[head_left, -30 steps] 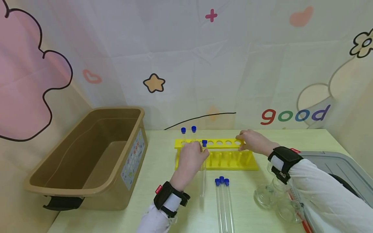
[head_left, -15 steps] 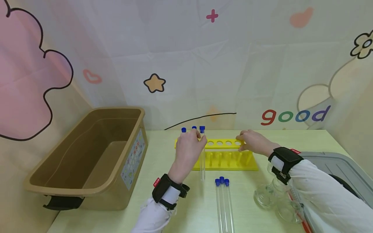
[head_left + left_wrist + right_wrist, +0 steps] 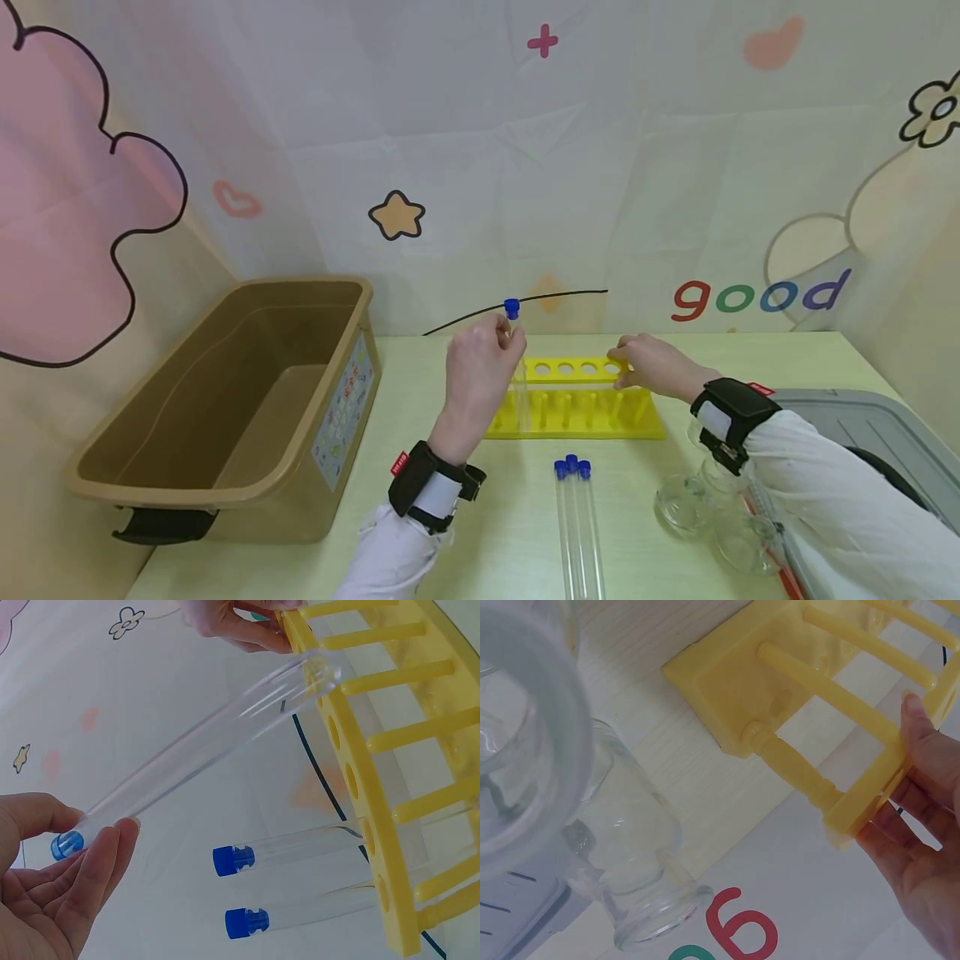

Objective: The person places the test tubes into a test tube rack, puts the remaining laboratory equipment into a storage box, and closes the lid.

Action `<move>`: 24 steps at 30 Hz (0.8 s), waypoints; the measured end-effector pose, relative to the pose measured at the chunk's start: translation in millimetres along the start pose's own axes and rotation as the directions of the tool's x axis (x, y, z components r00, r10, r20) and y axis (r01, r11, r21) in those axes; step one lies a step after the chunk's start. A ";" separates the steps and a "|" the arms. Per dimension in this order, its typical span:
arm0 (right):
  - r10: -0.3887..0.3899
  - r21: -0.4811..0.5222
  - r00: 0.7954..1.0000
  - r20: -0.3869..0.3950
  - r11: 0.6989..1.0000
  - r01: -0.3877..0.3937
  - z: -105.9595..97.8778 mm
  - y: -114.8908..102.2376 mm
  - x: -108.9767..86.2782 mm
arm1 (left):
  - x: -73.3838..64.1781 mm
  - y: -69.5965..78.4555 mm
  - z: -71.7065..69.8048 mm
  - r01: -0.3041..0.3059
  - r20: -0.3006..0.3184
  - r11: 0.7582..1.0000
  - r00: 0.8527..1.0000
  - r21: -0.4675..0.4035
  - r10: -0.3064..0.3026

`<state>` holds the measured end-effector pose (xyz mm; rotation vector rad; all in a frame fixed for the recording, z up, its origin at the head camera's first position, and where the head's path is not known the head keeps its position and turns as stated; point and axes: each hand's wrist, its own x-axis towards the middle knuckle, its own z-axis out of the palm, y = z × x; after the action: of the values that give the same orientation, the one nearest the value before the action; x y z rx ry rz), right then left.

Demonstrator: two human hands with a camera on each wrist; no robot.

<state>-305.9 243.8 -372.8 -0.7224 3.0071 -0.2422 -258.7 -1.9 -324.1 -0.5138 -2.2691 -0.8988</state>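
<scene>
My left hand [image 3: 483, 367] pinches a clear test tube [image 3: 202, 746] just below its blue cap. The tube hangs in front of the yellow test tube rack [image 3: 573, 425]; in the left wrist view its rounded end is near the rack's top bar. Two other blue-capped tubes [image 3: 300, 850] stand in holes at the rack's left end, hidden behind my hand in the head view. My right hand [image 3: 660, 367] grips the right end of the rack's top bar, thumb on one side and fingers on the other.
Several capped test tubes [image 3: 579, 533] lie side by side on the table. Clear glass bottles [image 3: 682, 504] stand at the right, beside a grey lid [image 3: 847, 417]. A brown bin [image 3: 300, 492] occupies the left side. A printed cloth hangs behind.
My left hand has raised the test tube and shifted slightly left, bringing it from in front of the rack up over the top bar's level. My right hand has stayed on the rack.
</scene>
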 end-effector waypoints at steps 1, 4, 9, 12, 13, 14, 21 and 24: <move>0.001 0.001 1.000 0.001 1.000 -0.001 -0.1 -0.1 0.1 | 0.3 -0.2 0.1 -0.002 -0.008 1.000 1.000 -0.002 0.002; -0.005 0.000 1.000 -0.002 1.000 0.005 -0.5 -0.3 0.0 | 1.1 -1.2 0.6 -0.010 -0.031 1.000 0.999 -0.009 0.009; -0.028 -0.013 1.000 -0.014 1.000 0.028 -0.6 0.4 0.0 | 3.4 -2.5 1.7 -0.024 -0.061 0.999 0.998 -0.024 0.023; -0.043 -0.009 0.999 -0.021 0.999 0.043 -0.8 1.2 -0.4 | 5.5 -2.2 1.5 -0.035 -0.071 0.999 0.997 -0.021 0.034; -0.046 -0.008 0.999 -0.023 0.999 0.046 -0.9 1.3 -0.5 | 6.2 -2.1 1.3 -0.039 -0.073 0.999 0.997 -0.017 0.038; -0.049 -0.004 0.999 -0.023 0.999 0.049 -1.0 1.5 -0.6 | 7.1 -1.8 1.2 -0.044 -0.078 0.999 0.996 -0.012 0.043; -0.044 0.006 0.999 -0.021 0.999 0.044 -0.2 2.3 -0.3 | 12.8 -3.3 2.2 -0.065 -0.101 0.998 0.993 -0.014 0.063; -0.039 0.006 0.999 -0.016 0.999 0.039 0.0 1.8 -0.2 | 13.2 -5.5 4.6 -0.063 -0.108 0.998 0.992 -0.013 0.061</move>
<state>-306.6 245.4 -373.0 -0.7824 3.0075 -0.2604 -273.2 -0.8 -320.3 -0.5280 -2.1391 -0.8928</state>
